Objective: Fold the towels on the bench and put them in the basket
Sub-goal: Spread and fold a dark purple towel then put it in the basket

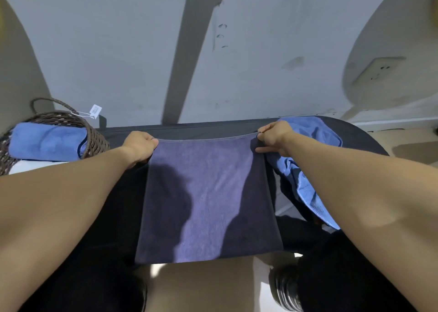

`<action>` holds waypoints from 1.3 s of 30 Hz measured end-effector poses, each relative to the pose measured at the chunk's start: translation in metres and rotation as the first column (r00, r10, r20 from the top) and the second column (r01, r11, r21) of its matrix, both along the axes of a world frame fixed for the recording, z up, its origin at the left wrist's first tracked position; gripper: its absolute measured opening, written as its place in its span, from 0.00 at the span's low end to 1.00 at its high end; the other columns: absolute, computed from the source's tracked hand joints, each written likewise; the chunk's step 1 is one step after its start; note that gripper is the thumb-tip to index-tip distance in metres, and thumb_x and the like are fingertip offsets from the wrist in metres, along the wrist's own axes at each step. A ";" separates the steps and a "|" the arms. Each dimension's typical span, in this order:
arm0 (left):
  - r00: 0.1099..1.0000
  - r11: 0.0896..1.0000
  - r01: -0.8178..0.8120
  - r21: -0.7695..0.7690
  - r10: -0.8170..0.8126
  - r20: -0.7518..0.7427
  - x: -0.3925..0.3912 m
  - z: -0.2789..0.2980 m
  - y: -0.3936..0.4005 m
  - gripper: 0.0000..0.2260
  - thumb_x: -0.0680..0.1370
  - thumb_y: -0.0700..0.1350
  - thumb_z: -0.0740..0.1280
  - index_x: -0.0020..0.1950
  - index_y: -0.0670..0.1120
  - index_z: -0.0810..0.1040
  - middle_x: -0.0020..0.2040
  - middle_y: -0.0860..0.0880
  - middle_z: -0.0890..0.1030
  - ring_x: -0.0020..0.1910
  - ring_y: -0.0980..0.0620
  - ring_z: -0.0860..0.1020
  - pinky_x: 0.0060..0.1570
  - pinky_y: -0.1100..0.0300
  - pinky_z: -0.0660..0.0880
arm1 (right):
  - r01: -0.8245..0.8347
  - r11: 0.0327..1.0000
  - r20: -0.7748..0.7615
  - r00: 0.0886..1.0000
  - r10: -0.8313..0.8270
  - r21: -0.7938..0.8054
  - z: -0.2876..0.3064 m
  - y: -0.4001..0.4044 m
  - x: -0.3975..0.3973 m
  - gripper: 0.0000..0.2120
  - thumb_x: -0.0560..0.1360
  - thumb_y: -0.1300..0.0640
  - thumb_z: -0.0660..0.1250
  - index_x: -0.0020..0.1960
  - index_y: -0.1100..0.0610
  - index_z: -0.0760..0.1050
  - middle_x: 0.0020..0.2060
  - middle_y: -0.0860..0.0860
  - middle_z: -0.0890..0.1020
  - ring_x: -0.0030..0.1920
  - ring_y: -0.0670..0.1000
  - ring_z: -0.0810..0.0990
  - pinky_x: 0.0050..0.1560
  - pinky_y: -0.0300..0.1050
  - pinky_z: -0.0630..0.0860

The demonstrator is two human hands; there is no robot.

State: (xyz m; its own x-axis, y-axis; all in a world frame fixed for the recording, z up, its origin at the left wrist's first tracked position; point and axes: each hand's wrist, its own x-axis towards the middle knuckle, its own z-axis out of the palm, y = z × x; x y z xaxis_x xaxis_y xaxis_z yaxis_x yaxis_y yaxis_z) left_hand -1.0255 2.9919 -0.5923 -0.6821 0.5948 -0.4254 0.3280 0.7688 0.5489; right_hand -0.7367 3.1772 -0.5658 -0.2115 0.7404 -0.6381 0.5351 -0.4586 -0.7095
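A dark purple towel (206, 193) lies spread across the black bench (180, 131), its near edge hanging over the front. My left hand (139, 145) grips the towel's far left corner. My right hand (275, 136) pinches its far right corner. A light blue towel (308, 169) lies crumpled on the bench's right end, partly under my right forearm. At the left stands a brown wicker basket (94, 138) holding a folded light blue towel (47, 141).
A grey wall rises just behind the bench, with a socket (376, 69) at the right. A paper tag (95, 110) hangs from the basket's handle. My dark-clothed legs are below the bench's front edge, over a pale floor.
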 end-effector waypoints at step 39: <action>0.352 0.317 0.916 -0.247 -0.929 0.112 0.171 0.030 -0.113 0.26 0.72 0.53 0.76 0.65 0.44 0.74 0.61 0.46 0.73 0.60 0.46 0.72 0.62 0.50 0.71 | -0.964 -0.009 0.633 0.167 0.756 0.264 -0.020 -0.199 0.087 0.42 0.62 0.39 0.79 0.68 0.54 0.67 0.57 0.53 0.68 0.56 0.55 0.67 0.55 0.52 0.71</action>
